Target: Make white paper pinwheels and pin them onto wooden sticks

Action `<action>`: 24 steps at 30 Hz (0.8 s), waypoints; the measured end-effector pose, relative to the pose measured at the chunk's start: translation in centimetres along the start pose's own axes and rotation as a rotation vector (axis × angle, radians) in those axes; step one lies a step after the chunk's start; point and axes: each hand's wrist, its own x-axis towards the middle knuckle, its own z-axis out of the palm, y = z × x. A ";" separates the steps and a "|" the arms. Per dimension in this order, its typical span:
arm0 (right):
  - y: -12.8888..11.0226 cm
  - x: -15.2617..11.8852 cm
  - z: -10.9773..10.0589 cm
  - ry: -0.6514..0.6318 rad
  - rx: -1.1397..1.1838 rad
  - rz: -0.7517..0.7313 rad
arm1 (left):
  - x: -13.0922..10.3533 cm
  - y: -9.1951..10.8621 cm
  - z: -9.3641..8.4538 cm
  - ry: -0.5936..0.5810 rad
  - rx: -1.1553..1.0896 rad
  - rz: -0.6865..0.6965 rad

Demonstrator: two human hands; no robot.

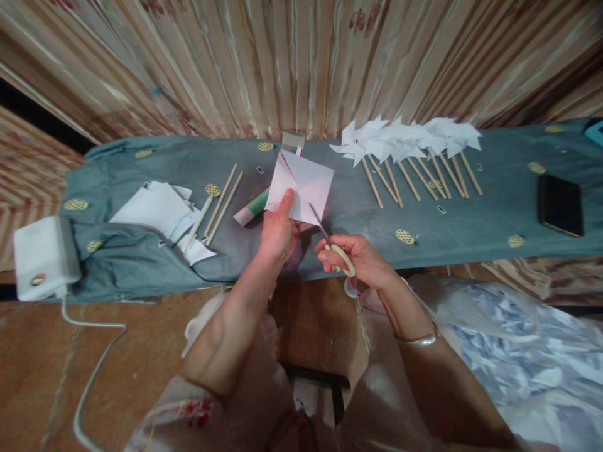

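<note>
My left hand grips a square sheet of white paper with the thumb on top, holding it above the cloth. A slit or fold line runs in from the sheet's upper left corner. My right hand is closed round the pale yellow handles of a pair of scissors. The blades reach over the sheet's lower right corner, pointing toward its middle. Under the sheet's left side lies a green and pinkish tube, partly hidden.
White paper pinwheels on wooden sticks lie in a row at back right. Loose white papers, two wooden sticks and a pen-like stick lie left. A black phone and a white box with a cable sit at opposite ends.
</note>
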 end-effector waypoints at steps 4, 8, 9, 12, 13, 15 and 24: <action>0.2 0.2 -0.1 0.003 -0.003 -0.008 | 0.0 0.0 0.1 0.001 -0.010 0.020; 0.3 0.2 -0.1 0.002 -0.017 -0.008 | -0.1 0.1 0.2 -0.008 -0.007 0.012; 0.3 0.2 -0.1 -0.001 -0.026 -0.013 | -0.1 0.0 0.2 -0.006 -0.005 0.009; 0.1 0.2 -0.1 -0.012 -0.048 -0.033 | -0.2 -0.2 0.1 -0.003 -0.006 0.012; 0.1 0.1 -0.1 -0.014 -0.050 -0.036 | -0.2 -0.3 0.1 -0.007 -0.009 0.014; 0.0 0.1 -0.1 -0.014 -0.053 -0.033 | -0.1 -0.4 0.0 -0.012 -0.013 0.018; 0.2 0.3 -0.1 0.008 -0.034 -0.002 | 0.0 -0.5 -0.1 -0.013 -0.023 -0.007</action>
